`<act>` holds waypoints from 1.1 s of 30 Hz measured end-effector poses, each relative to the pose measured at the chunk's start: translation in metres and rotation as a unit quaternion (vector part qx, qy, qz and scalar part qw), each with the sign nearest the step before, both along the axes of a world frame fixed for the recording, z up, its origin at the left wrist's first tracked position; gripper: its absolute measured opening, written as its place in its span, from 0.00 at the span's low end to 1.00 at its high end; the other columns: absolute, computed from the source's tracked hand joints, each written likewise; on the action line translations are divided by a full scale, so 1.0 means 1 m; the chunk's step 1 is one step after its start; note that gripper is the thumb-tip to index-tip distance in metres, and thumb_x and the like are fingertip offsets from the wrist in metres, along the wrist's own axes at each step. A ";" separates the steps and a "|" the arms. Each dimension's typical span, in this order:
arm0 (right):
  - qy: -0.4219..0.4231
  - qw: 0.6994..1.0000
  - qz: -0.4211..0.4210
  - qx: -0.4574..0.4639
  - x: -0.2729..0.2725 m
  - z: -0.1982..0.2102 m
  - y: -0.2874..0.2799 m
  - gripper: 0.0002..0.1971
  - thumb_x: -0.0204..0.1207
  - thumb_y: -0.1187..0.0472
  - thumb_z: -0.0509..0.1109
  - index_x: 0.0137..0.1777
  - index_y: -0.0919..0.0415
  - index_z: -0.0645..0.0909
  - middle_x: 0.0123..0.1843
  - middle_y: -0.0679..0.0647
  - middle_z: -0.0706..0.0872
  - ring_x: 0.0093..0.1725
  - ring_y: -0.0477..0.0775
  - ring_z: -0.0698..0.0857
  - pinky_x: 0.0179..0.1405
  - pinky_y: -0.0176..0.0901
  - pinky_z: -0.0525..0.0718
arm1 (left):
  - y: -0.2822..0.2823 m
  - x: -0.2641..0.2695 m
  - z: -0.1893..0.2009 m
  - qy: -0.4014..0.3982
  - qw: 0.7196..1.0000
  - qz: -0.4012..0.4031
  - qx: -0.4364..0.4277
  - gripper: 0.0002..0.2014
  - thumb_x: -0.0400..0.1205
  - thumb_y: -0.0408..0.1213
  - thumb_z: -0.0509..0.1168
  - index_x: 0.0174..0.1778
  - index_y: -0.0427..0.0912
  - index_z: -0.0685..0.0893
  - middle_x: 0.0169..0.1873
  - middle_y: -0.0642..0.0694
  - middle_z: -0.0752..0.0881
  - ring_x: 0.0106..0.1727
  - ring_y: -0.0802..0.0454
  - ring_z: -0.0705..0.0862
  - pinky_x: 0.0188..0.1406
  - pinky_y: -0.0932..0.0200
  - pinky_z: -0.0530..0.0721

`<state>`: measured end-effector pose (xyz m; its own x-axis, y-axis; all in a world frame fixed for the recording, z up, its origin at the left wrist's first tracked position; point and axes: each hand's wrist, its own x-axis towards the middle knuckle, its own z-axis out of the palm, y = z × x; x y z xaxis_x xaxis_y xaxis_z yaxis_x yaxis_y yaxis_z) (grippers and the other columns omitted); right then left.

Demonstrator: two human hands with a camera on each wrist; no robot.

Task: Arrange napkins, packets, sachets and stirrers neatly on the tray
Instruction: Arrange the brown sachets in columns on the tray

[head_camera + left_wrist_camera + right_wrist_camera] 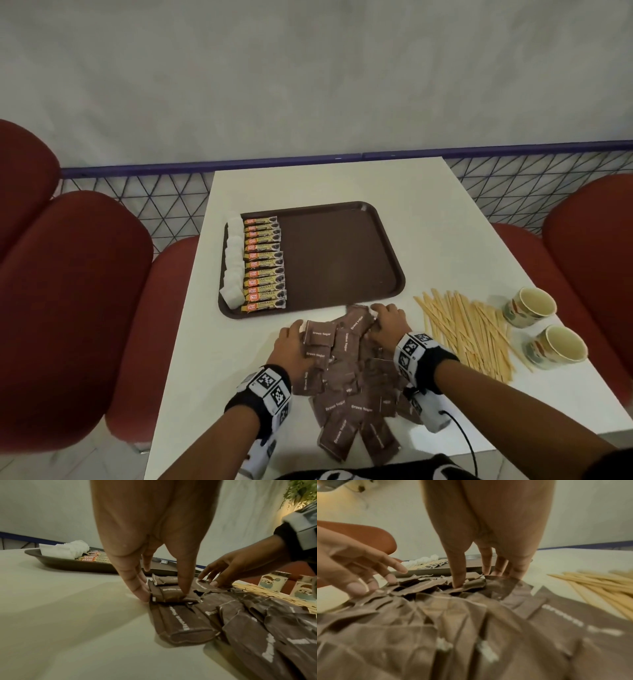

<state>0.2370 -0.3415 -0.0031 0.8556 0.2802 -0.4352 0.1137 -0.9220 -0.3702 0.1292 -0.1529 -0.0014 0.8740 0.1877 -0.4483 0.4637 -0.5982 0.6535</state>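
Observation:
A loose pile of brown sugar sachets (349, 387) lies on the white table just in front of the brown tray (335, 257). My left hand (301, 329) is at the pile's far left, where its thumb and fingers (142, 595) pinch a small stack of sachets (171, 596). At the pile's far right my right hand (380, 315) has straight, spread fingers, and its thumb (458, 584) presses down on the sachets (471, 615). The tray's left side holds a column of white napkins (234, 260) and a row of coffee packets (263, 263). Wooden stirrers (469, 329) lie scattered to the right.
Two paper cups (529, 306) (555, 346) stand right of the stirrers near the table's right edge. The tray's middle and right are bare. Red chairs (68, 291) flank the table, and a wire fence and a wall stand behind it.

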 end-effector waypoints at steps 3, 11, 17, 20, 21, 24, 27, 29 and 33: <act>-0.025 0.997 -0.016 0.066 0.002 0.000 0.009 0.24 0.77 0.63 0.63 0.74 0.62 0.69 0.72 0.66 0.72 0.70 0.66 0.72 0.71 0.50 0.70 | 0.008 -0.002 0.001 0.016 1.000 -0.022 0.015 0.47 0.71 0.37 0.76 0.81 0.40 0.54 0.74 0.38 0.65 0.76 0.42 0.67 0.75 0.50 0.68; 0.036 0.999 -0.010 -0.012 -0.004 0.009 0.037 0.55 0.57 0.33 0.77 0.78 0.58 0.55 0.77 0.60 0.64 0.76 0.64 0.63 0.75 0.58 0.67 | 0.013 -0.008 0.002 0.021 0.992 -0.105 0.064 0.44 0.70 0.36 0.75 0.78 0.42 0.57 0.67 0.39 0.69 0.70 0.40 0.70 0.69 0.52 0.73; -0.019 0.995 0.095 -0.024 -0.020 0.001 0.056 0.49 0.63 0.46 0.78 0.79 0.55 0.54 0.76 0.58 0.67 0.74 0.63 0.67 0.75 0.56 0.65 | 0.012 -0.004 0.000 -0.001 0.997 -0.073 0.021 0.35 0.75 0.30 0.69 0.77 0.39 0.61 0.68 0.40 0.67 0.71 0.43 0.71 0.68 0.59 0.71; -0.017 0.989 0.146 0.010 -0.017 -0.002 0.054 0.39 0.67 0.50 0.74 0.77 0.53 0.60 0.75 0.54 0.69 0.74 0.59 0.67 0.76 0.51 0.62 | 0.013 -0.004 -0.003 -0.006 0.999 -0.047 0.008 0.33 0.75 0.28 0.68 0.76 0.41 0.64 0.67 0.39 0.68 0.68 0.44 0.74 0.68 0.60 0.72; -0.011 0.988 0.150 0.026 -0.015 -0.001 0.052 0.38 0.68 0.50 0.74 0.76 0.52 0.62 0.74 0.53 0.70 0.74 0.59 0.67 0.76 0.50 0.62 | 0.013 -0.003 -0.004 -0.010 0.999 -0.041 0.008 0.33 0.75 0.28 0.68 0.77 0.41 0.65 0.68 0.39 0.68 0.67 0.45 0.74 0.68 0.61 0.72; 0.014 0.989 0.142 0.046 -0.006 0.004 0.047 0.41 0.65 0.40 0.73 0.76 0.52 0.62 0.75 0.55 0.70 0.75 0.60 0.67 0.76 0.51 0.62 | 0.014 -0.002 -0.006 -0.020 0.999 -0.027 -0.005 0.35 0.74 0.26 0.68 0.77 0.40 0.64 0.69 0.39 0.67 0.68 0.45 0.74 0.68 0.60 0.73; 0.013 0.989 0.148 0.014 -0.003 0.009 0.047 0.44 0.66 0.32 0.69 0.77 0.55 0.62 0.76 0.58 0.69 0.76 0.61 0.66 0.77 0.53 0.63 | 0.018 -0.007 -0.012 -0.011 1.000 -0.006 -0.024 0.40 0.72 0.28 0.73 0.78 0.40 0.62 0.69 0.40 0.67 0.67 0.42 0.75 0.66 0.53 0.77; -0.004 0.985 0.172 -0.013 -0.006 0.008 0.050 0.42 0.68 0.33 0.67 0.76 0.57 0.62 0.75 0.59 0.69 0.75 0.61 0.67 0.76 0.53 0.65 | 0.019 -0.008 -0.015 0.004 1.000 -0.008 -0.010 0.40 0.72 0.30 0.73 0.78 0.40 0.62 0.68 0.41 0.68 0.66 0.42 0.76 0.66 0.55 0.77; -0.005 0.981 0.191 -0.035 -0.013 0.003 0.063 0.38 0.71 0.39 0.68 0.75 0.60 0.63 0.74 0.61 0.69 0.73 0.62 0.67 0.73 0.53 0.67 | 0.012 -0.001 -0.018 -0.007 1.000 0.000 0.024 0.30 0.74 0.28 0.70 0.73 0.38 0.69 0.65 0.39 0.72 0.62 0.43 0.78 0.63 0.57 0.77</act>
<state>0.2245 -0.2787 0.0001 0.6976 0.5513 -0.4577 0.4593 -0.8343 -0.3048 0.1282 -0.1412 -0.0189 0.8802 0.2085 -0.4263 0.4545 -0.6287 0.6310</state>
